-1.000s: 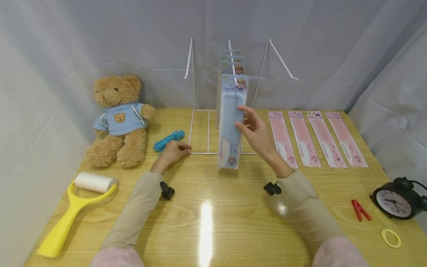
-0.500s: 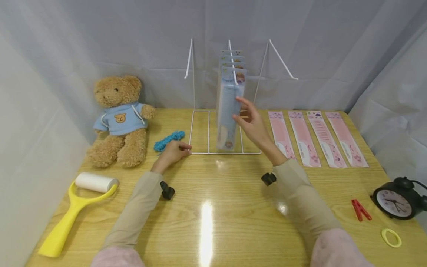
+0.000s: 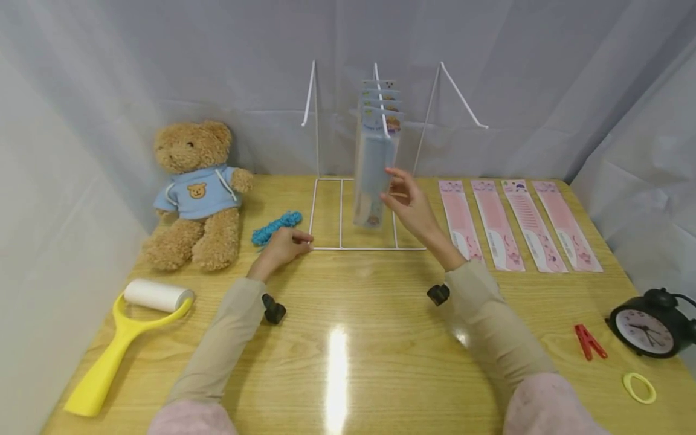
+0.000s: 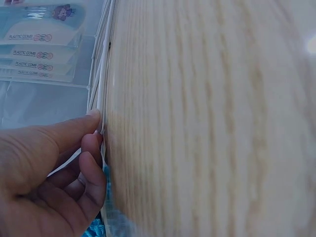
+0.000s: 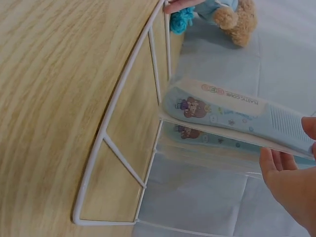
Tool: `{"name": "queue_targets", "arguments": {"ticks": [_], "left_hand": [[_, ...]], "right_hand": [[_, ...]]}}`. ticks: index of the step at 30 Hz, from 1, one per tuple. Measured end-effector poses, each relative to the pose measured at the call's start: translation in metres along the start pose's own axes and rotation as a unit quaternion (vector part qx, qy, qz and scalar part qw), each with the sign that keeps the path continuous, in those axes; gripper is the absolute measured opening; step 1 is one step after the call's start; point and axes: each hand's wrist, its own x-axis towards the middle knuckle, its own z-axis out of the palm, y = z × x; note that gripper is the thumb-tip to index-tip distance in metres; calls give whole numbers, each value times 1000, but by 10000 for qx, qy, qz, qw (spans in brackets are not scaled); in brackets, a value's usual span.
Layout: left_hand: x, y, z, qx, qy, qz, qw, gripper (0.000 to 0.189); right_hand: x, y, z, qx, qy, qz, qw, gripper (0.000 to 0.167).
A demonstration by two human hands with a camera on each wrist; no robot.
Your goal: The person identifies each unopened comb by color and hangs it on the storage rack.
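Note:
My right hand (image 3: 414,208) pinches the right edge of the front blue comb in its clear package (image 3: 375,163). This pack hangs with several others on the middle prong (image 3: 382,103) of a white wire rack (image 3: 367,248). In the right wrist view the fingers (image 5: 270,160) lie along the lower edge of the front comb pack (image 5: 237,116), with the thumb partly cut off by the frame. My left hand (image 3: 283,248) holds the rack's front left corner between thumb and fingers, as the left wrist view also shows.
Several pink comb packs (image 3: 499,232) lie in a row at right. Beyond them are an alarm clock (image 3: 644,329), red clip (image 3: 589,342) and yellow ring (image 3: 638,388). At left are a teddy bear (image 3: 198,193), blue cord (image 3: 276,228) and yellow-handled roller (image 3: 109,353).
The front comb pack has moved back along the prong toward the others, its lower end swinging away from me. My right hand went with it; the left hand stays on the rack.

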Motion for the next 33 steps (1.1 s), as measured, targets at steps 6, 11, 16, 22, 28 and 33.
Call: {"name": "queue_targets", "arguments": {"ticks": [6,11,16,22,28,33], "left_hand": [[0,0,0,-24,3,-11,10000,29],[-1,1,0,-66,-10,-72,10000,29],[0,2,0,-122,9,-83,9999,29],[0,1,0,-88,39,-75,9999,29],[2,-2,1,-81,4,-94,9999,29],[3,-2,1,-80,8,-62,9999,29]], "right_hand": [[-3,7,-2,-130,129,109,9998,47],[-5,10,-5,-251,203,207,9993,45],[-7,10,-8,-275,254,314,9988,44],[-13,7,-15,-284,309,429,9982,43],[-21,13,-28,-490,415,543,9965,42],[-28,21,-43,-619,657,737,9932,39]]}}
